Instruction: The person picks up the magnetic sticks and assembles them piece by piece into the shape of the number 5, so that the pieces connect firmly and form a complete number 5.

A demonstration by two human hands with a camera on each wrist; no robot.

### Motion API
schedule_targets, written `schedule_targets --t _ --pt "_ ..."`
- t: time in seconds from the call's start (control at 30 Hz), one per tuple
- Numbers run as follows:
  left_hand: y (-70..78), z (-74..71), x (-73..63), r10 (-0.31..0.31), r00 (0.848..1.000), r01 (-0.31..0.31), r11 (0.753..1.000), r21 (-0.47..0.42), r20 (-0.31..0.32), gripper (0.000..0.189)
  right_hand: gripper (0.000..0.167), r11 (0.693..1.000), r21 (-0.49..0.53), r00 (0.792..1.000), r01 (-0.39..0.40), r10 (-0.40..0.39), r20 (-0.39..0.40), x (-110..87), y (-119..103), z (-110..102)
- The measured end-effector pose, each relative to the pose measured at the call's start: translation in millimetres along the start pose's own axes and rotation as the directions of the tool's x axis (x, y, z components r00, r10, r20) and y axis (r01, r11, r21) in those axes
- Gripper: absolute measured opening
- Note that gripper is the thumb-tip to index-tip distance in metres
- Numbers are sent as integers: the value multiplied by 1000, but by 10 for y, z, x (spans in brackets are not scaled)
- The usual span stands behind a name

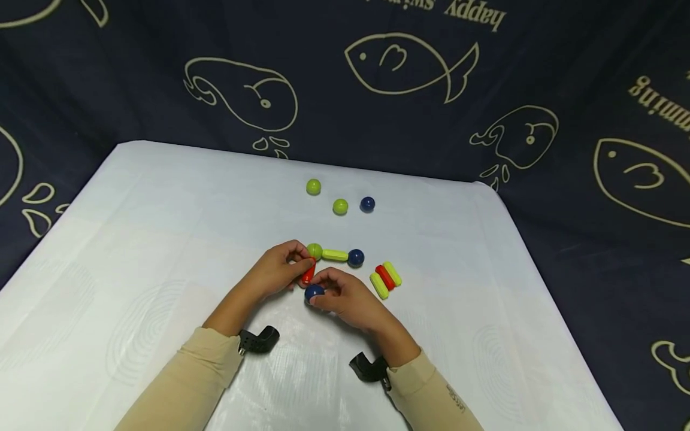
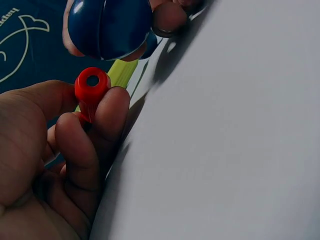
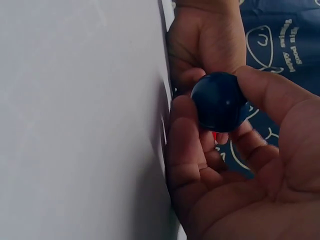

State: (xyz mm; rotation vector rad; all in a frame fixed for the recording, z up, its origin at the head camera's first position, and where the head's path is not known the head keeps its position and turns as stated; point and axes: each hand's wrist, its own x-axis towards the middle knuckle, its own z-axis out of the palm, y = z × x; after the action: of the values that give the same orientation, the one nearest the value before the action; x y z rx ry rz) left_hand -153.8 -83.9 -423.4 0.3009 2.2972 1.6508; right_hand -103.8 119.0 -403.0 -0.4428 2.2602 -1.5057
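My left hand pinches a red rod between thumb and fingers. In the left wrist view the rod's near end shows a round socket with a dark centre. A dark blue ball is pinched by my right hand, just in front of that end; the right wrist view shows the ball between thumb and fingertips. At the rod's far end lies a green ball, joined in line with a yellow-green rod and another blue ball.
Right of my hands lie two yellow-green rods with a red rod between them. Farther back are two loose green balls and a blue ball. The white table ends at a dark fish-patterned cloth.
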Motion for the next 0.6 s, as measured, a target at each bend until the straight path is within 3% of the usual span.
schedule_targets --t 0.6 --pt "30 12 -14 23 1000 -23 1000 11 15 13 27 996 -88 997 -20 14 -72 10 -5 99"
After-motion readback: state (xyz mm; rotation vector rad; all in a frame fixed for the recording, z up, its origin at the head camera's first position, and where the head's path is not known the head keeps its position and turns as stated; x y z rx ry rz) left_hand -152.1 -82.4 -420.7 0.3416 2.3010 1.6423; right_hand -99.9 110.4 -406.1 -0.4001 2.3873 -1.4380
